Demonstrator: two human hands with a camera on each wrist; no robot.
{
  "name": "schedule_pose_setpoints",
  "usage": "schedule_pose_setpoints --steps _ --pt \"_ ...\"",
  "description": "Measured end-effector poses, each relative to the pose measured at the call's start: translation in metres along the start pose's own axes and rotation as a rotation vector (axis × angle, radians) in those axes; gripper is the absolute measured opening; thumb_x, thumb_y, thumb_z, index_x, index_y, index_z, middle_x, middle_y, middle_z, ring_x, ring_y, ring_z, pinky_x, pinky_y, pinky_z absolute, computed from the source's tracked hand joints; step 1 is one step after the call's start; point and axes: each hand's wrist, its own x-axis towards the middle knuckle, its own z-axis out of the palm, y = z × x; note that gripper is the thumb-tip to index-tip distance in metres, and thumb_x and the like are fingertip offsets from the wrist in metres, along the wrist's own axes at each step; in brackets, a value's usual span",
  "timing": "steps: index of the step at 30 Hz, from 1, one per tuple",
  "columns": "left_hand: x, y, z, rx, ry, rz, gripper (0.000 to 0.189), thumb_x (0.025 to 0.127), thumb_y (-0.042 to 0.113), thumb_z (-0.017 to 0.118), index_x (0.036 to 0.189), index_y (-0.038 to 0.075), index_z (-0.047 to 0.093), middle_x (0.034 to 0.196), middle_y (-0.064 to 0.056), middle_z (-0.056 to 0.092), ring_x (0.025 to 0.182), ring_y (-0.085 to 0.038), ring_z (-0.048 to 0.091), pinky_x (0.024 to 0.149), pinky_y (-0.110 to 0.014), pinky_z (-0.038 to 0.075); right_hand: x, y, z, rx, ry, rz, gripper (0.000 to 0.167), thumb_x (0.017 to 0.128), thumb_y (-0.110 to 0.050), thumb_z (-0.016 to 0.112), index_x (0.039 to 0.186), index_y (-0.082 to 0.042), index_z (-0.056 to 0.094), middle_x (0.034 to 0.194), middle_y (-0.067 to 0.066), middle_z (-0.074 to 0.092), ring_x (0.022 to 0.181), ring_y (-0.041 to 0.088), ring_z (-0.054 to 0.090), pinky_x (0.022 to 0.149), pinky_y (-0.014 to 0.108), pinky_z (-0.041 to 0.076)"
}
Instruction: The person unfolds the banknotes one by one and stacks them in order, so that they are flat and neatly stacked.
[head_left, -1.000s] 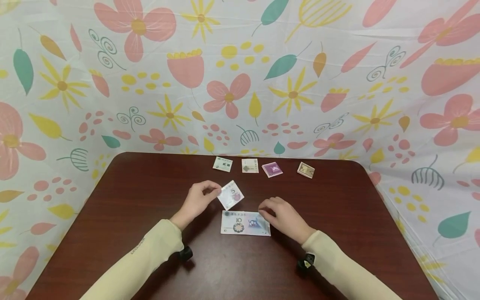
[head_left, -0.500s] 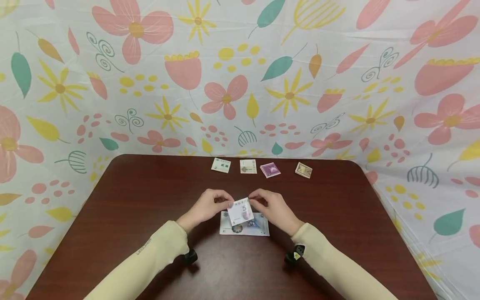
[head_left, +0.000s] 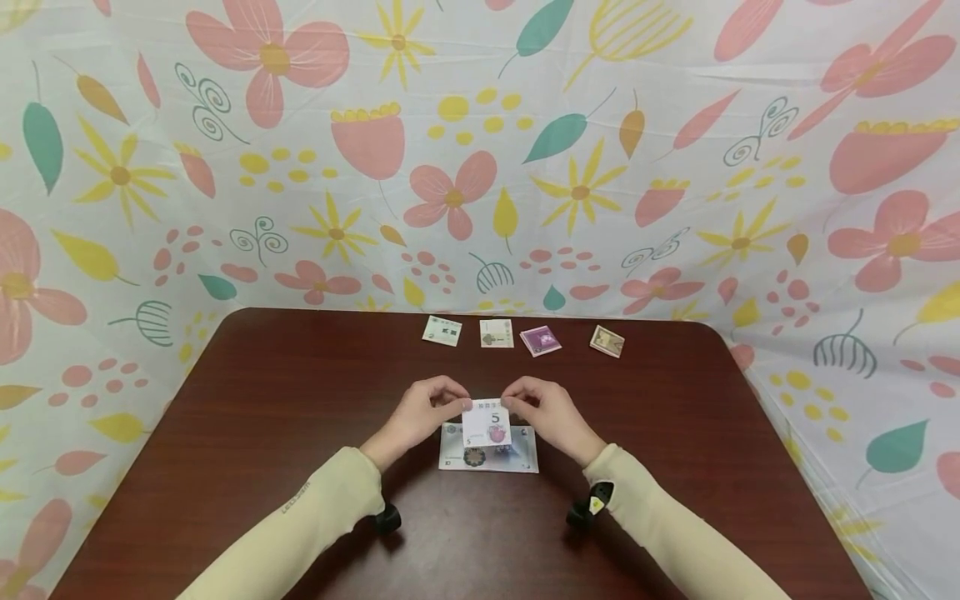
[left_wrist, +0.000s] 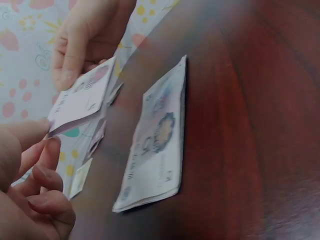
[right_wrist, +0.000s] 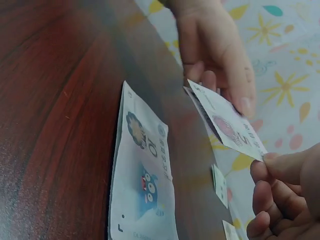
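– Pinching on both sides: left hand [head_left: 420, 410] and right hand [head_left: 553, 412] each clamped on an upper corner of the five note [head_left: 486, 423]; it hangs between them, above the bench [head_left: 300, 383].

– Why two corners?

– My reading: to keep it square and stop it twisting; layers gape along one edge in the right wrist view, so it looks folded, and a one-sided grip might let it flap; number faces up.

– And below the hands?

– Ten note [head_left: 489, 461], lying lengthwise across the near side of them; partly hidden behind the five note from the head, plainly apart from it in the wrist views; central, perhaps so either hand reaches it equally.

– Beyond the hands?

– Green note [head_left: 442, 331], pale note [head_left: 497, 333], purple note [head_left: 541, 341], brown note [head_left: 607, 342]; a loose row, well apart from the fingers; presumably out of the way.

– Pose?

– Forearms slant inward, nearly mirrored; thumbs point at each other; spare fingers curl under, free of the paper.
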Motion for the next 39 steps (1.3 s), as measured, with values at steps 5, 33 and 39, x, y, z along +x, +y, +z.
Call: schedule_pose_setpoints --steps 5,33,39 --pt "-0.006 -0.004 0.008 -0.031 0.101 -0.049 0.009 0.095 0.017 0.078 0.096 0.009 0.076 0.088 -0.001 0.073 0.075 -0.011 0.061 0.065 -0.025 0.049 0.002 0.003 -0.001 0.011 0.032 0.011 0.004 0.099 -0.01 0.071 0.098 -0.01 0.074 0.085 0.0 0.073 0.074 0.012 0.063 0.071 0.029 0.052" --pt "-0.013 -0.005 0.028 -0.03 0.376 0.001 0.007 0.092 0.009 0.079 0.099 0.007 0.081 0.082 -0.004 0.074 0.072 -0.008 0.059 0.065 -0.022 0.048 0.006 0.0 0.008 -0.002 0.111 0.017 0.004 0.099 -0.015 0.073 0.099 -0.011 0.075 0.087 -0.002 0.075 0.079 0.012 0.066 0.074 0.03 0.052" --pt "-0.015 -0.002 0.03 -0.011 0.407 0.019 0.019 0.092 0.008 0.078 0.109 0.01 0.069 0.081 -0.001 0.073 0.069 -0.01 0.056 0.065 -0.024 0.046 0.007 -0.006 0.011 -0.008 0.14 0.034 0.006 0.098 -0.016 0.074 0.099 -0.011 0.075 0.087 -0.002 0.074 0.078 0.013 0.067 0.073 0.03 0.053"
